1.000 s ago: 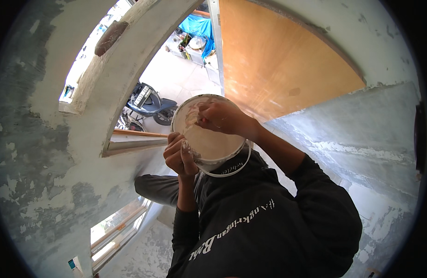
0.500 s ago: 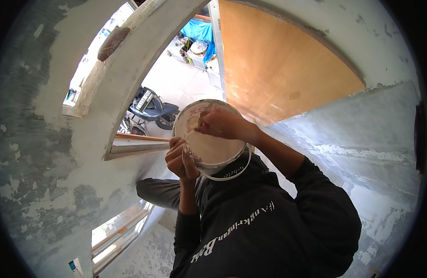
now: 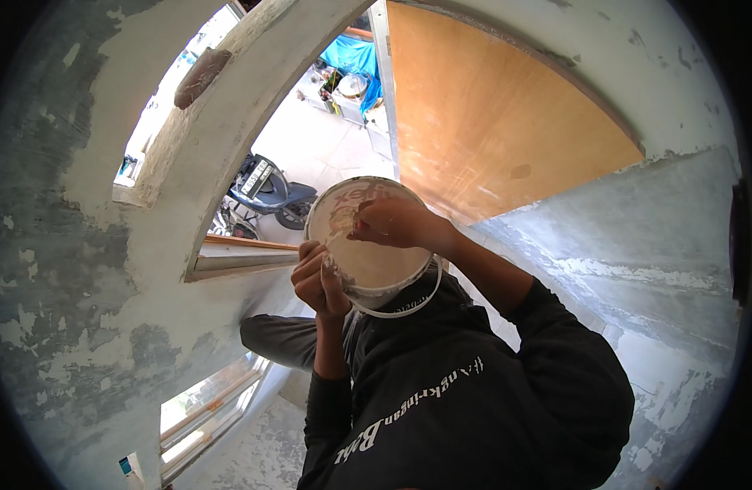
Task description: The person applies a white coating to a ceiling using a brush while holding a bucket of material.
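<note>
A white plastic bucket (image 3: 325, 206) is held up in front of my body, its open top facing me. My left hand (image 3: 319, 282) is closed on the bucket's near-left rim, with pale smears on the thumb. Over the opening, my right hand (image 3: 399, 222) is closed, fingers curled downward. Whatever it holds is mostly hidden; a small yellowish patch shows beside the fingertips. Inside, the bucket looks coated in pale beige, and reddish marks appear on its far wall. The white carrying handle (image 3: 421, 302) hangs down on the near side.
Patchy grey-and-white plastered walls (image 3: 74, 327) surround me. Ahead is a doorway with an orange-brown wooden door (image 3: 490, 122) to its right. Outside stand a dark motorbike (image 3: 270, 192) and a blue tarp (image 3: 353, 59). A brownish lump (image 3: 201, 78) sits on the window ledge at upper left.
My right hand has shifted slightly within the bucket's opening, uncovering more of the reddish marks on the far wall. The left hand keeps its hold on the rim.
</note>
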Demonstrator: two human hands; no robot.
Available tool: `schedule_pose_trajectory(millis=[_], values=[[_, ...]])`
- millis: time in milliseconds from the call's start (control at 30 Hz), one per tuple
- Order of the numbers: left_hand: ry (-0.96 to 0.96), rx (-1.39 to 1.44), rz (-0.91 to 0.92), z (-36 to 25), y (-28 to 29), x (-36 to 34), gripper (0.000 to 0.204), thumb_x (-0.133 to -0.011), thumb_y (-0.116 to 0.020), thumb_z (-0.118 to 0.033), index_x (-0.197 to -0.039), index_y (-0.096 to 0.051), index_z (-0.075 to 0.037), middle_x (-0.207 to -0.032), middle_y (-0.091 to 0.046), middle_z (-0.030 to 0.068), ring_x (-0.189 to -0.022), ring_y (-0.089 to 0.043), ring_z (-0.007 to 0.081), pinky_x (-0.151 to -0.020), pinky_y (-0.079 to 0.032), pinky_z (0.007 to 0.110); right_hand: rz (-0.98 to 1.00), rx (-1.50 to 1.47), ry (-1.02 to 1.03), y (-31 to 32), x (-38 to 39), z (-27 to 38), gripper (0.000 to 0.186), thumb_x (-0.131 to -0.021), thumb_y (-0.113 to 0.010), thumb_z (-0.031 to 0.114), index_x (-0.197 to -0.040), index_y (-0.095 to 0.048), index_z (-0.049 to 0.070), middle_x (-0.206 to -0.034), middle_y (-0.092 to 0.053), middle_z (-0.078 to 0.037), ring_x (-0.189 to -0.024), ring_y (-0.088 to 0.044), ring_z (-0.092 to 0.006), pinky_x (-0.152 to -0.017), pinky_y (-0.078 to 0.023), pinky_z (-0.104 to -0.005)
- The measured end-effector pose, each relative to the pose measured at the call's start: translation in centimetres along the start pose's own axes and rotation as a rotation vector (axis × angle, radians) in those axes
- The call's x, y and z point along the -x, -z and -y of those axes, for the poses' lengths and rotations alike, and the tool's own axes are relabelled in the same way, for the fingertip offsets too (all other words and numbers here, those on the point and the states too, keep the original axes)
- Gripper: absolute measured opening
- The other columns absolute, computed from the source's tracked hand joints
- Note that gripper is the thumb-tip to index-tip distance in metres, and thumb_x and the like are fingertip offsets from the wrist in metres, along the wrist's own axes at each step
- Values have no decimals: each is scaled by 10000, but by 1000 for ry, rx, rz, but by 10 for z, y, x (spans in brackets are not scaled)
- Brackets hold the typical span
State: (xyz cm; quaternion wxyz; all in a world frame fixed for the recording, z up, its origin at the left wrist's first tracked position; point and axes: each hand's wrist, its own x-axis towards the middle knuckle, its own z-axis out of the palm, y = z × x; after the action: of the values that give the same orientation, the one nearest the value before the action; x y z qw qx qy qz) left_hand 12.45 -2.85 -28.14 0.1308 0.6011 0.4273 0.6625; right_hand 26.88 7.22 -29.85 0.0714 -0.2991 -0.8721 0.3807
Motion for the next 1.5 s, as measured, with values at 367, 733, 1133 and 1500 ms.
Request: schedule_pose_trajectory(millis=[367, 733, 1133, 1500], values=[[-21, -8, 17, 0, -2, -1, 298, -763, -444, -25, -474, -407, 39, -456, -410, 92, -405, -399, 216, -579, -362, 356, -92, -77, 62, 8, 3, 5, 329, -875, -586, 311, -722, -597, 20, -796, -605, -179, -769, -569, -349, -714, -440, -421], [-26, -10, 30, -3, -5, -2, 303, -776, -447, -30, -482, -419, 38, -459, -419, 89, -410, -396, 205, -572, -353, 350, -143, -57, 179, -2, -1, -10, 340, -876, -586, 324, -736, -609, 15, -766, -603, -170, -760, -573, -344, -715, -443, -428], [-14, -23, 24, -6, -7, -3, 289, -762, -453, -32, -482, -451, 42, -474, -451, 105, -418, -423, 222, -584, -365, 354, -305, -106, 278, -1, 1, -10, 427, -886, -559, 367, -664, -589, 3, -704, -580, -163, -683, -574, -335, -646, -445, -431], [-60, -87, 40, -8, -8, -5, 354, -818, -421, -77, -484, -410, 39, -452, -395, 63, -415, -363, 169, -587, -351, 344, -349, -411, 11, 27, 9, 5, 381, -929, -551, 328, -813, -638, -24, -722, -627, -107, -635, -601, -148, -579, -480, -286]])
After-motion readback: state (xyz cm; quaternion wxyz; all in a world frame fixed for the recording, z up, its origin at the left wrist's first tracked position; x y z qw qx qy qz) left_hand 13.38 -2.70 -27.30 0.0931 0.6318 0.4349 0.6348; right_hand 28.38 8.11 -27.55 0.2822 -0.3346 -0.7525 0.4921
